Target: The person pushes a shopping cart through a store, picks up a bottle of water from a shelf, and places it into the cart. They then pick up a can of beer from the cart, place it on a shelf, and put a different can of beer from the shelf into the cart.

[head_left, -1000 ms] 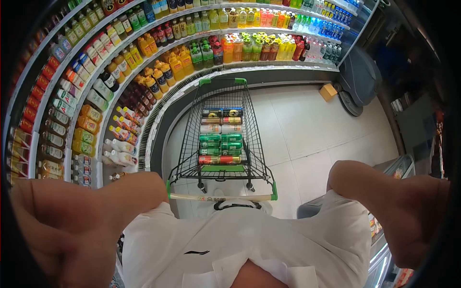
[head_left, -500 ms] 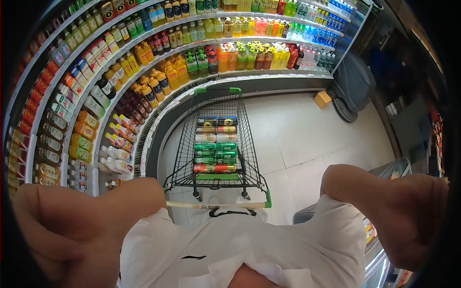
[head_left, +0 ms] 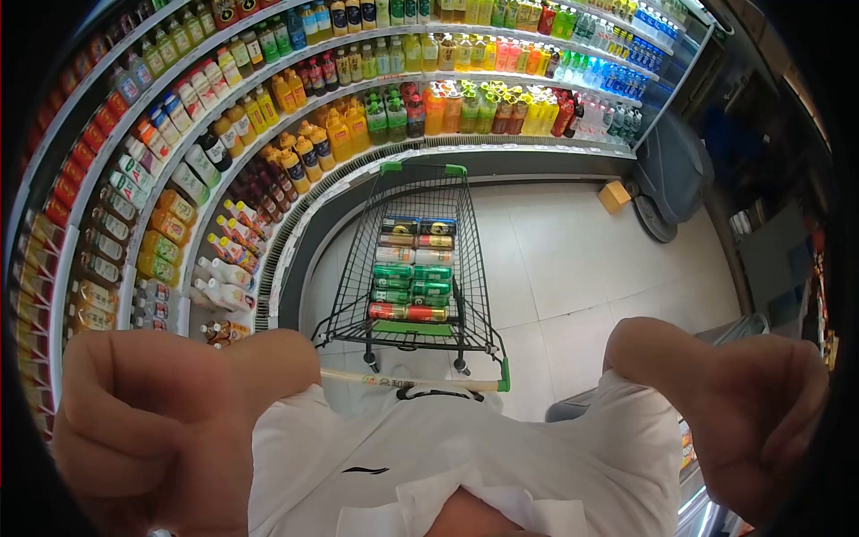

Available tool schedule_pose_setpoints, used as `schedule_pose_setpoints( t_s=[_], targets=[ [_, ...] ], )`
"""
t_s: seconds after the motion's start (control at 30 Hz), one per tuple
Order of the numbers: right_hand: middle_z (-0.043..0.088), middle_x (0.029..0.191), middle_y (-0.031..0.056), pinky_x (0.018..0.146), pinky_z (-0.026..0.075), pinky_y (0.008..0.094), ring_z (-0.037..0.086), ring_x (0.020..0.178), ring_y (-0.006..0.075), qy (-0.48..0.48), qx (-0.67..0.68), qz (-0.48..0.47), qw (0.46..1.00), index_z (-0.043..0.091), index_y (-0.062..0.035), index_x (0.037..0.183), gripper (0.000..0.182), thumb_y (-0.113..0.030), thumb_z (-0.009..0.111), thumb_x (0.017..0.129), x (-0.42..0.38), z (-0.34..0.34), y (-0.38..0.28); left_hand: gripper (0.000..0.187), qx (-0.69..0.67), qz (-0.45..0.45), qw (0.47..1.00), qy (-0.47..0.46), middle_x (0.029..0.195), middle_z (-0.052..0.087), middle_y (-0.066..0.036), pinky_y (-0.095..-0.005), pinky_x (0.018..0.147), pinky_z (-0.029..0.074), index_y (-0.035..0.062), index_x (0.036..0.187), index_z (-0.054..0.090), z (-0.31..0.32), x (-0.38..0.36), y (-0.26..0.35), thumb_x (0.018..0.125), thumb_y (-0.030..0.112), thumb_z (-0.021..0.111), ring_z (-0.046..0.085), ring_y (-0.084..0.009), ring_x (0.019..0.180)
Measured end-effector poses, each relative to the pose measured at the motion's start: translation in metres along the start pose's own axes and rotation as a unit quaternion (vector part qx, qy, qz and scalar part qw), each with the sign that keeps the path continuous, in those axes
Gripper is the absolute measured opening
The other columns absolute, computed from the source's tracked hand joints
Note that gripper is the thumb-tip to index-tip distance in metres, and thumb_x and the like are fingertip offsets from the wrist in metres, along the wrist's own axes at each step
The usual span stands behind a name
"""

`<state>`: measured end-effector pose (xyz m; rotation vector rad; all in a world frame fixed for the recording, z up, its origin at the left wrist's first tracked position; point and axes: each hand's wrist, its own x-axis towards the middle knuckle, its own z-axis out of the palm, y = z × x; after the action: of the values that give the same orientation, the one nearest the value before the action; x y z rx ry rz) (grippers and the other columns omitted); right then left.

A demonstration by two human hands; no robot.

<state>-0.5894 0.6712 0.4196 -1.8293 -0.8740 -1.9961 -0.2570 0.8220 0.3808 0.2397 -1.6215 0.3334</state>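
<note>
My left hand [head_left: 134,421] is raised close to the camera at the left, its fingers curled in. At the right edge my right hand [head_left: 774,407] is also raised, fingers bent and partly in shadow. Whatever either hand may hold is hidden. Below and between them, apart from both hands, stands a black wire shopping cart [head_left: 479,300] with green corners. Its pale handle [head_left: 438,384] lies just in front of my white shirt [head_left: 429,456]. Rows of drink cans [head_left: 412,271] lie in the cart: green, red, white and dark ones.
A curved refrigerated shelf [head_left: 447,148] full of bottled drinks wraps around the left and front. At the right are a small yellow-brown box [head_left: 614,197] and a grey machine [head_left: 673,174] on the tiled floor [head_left: 555,259]. Another display case edge [head_left: 743,329] shows beside my right arm.
The view has shifted, so cart and shelves sit slightly further right. My left hand shows more fully, and the fingers of my right hand are more visible. The cans lie as before.
</note>
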Motion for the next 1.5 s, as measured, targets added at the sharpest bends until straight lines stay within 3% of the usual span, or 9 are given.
schedule_pose_setpoints(
  t_s=[0.33,0.63,0.7,0.77,0.9,1.0,1.07,1.2,1.5],
  targets=[
    [0.065,0.082,-0.0003,0.057,0.046,0.0215,0.057,0.062,0.0112,-0.169,-0.068,0.12,0.976,0.066,-0.0179,0.112,0.049,-0.06,0.048,0.096,0.013,0.015,-0.008,0.02,0.079,0.078,0.988,0.104,0.075,0.052,0.004,-0.0234,0.046,0.037,0.0182,0.092,0.054,-0.013,-0.032,-0.002,0.089,0.032,0.068,0.038,-0.0071,0.049],
    [0.063,0.092,-0.0005,0.056,0.048,0.021,0.056,0.064,0.0087,-0.3,-0.123,0.223,0.919,0.061,-0.015,0.133,0.058,-0.059,0.046,0.098,0.002,0.023,0.004,0.028,-0.015,0.067,0.983,0.172,0.096,0.07,-0.014,-0.0385,0.065,0.053,0.0062,0.107,0.061,0.022,-0.039,-0.027,0.103,0.03,0.047,0.068,-0.0233,0.073],
    [0.057,0.078,0.0027,0.062,0.046,0.0274,0.055,0.074,0.0177,-0.071,-0.086,0.073,0.991,0.068,-0.0138,0.106,0.035,-0.044,0.06,0.091,-0.056,0.008,0.031,0.021,0.033,0.052,0.965,0.256,0.071,0.048,0.003,-0.0237,0.046,0.029,0.0091,0.092,0.061,0.016,-0.064,-0.042,0.095,0.029,0.055,0.027,-0.0106,0.045],
    [0.066,0.082,0.0124,0.055,0.05,0.0267,0.06,0.061,0.0208,-0.039,-0.196,0.149,0.968,0.061,-0.0081,0.113,0.034,-0.038,0.05,0.102,-0.109,0.006,0.047,0.031,0.283,-0.091,0.915,0.273,0.081,0.062,-0.004,-0.0239,0.047,0.031,0.0048,0.096,0.069,-0.006,-0.133,-0.056,0.098,0.033,0.056,0.04,-0.0086,0.054],
    [0.069,0.079,0.0123,0.062,0.05,0.0255,0.061,0.063,0.0138,0.048,-0.371,0.551,0.746,0.064,0.0041,0.106,0.016,-0.006,0.054,0.1,-0.284,-0.006,0.077,0.03,0.393,-0.589,0.706,0.025,0.085,0.073,-0.009,-0.0266,0.053,0.04,-0.0001,0.106,0.07,-0.062,-0.305,-0.091,0.1,0.026,0.056,0.054,-0.0129,0.056],
    [0.061,0.119,0.0277,0.083,0.052,0.0476,0.063,0.1,0.0415,-0.269,-0.512,0.626,0.523,0.05,0.0071,0.129,0.059,-0.039,0.062,0.095,-0.498,-0.046,-0.015,0.068,0.466,-0.768,0.352,-0.262,0.111,0.067,-0.028,-0.0507,0.095,0.047,-0.0044,0.128,0.057,-0.1,-0.474,-0.02,0.1,0.056,0.038,0.062,-0.0448,0.107],
    [0.052,0.127,0.0331,0.089,0.051,0.0508,0.06,0.108,0.0463,-0.3,-0.457,0.775,0.318,0.042,0.0094,0.136,0.082,-0.058,0.057,0.092,-0.548,-0.029,-0.086,0.076,0.378,-0.845,0.253,-0.282,0.121,0.059,-0.034,-0.0512,0.097,0.046,-0.0077,0.132,0.05,-0.101,-0.54,0.035,0.099,0.059,0.036,0.057,-0.0468,0.116],
    [0.061,0.107,0.0211,0.071,0.053,0.0508,0.067,0.08,0.0415,-0.34,-0.466,0.79,0.209,0.049,0.0018,0.12,0.061,-0.053,0.056,0.095,-0.557,0.006,-0.146,0.051,0.401,-0.821,0.304,-0.269,0.098,0.067,-0.028,-0.0557,0.083,0.05,-0.0014,0.112,0.053,-0.068,-0.551,0.069,0.101,0.047,0.043,0.065,-0.0491,0.091],
    [0.063,0.099,0.0182,0.063,0.052,0.0487,0.066,0.071,0.0402,-0.321,-0.519,0.765,0.205,0.051,-0.0027,0.114,0.051,-0.05,0.056,0.095,-0.559,0.011,-0.138,0.038,0.396,-0.801,0.316,-0.317,0.09,0.069,-0.023,-0.0518,0.071,0.052,0.0026,0.107,0.06,-0.065,-0.519,0.027,0.103,0.035,0.042,0.068,-0.0417,0.084]
  ],
)
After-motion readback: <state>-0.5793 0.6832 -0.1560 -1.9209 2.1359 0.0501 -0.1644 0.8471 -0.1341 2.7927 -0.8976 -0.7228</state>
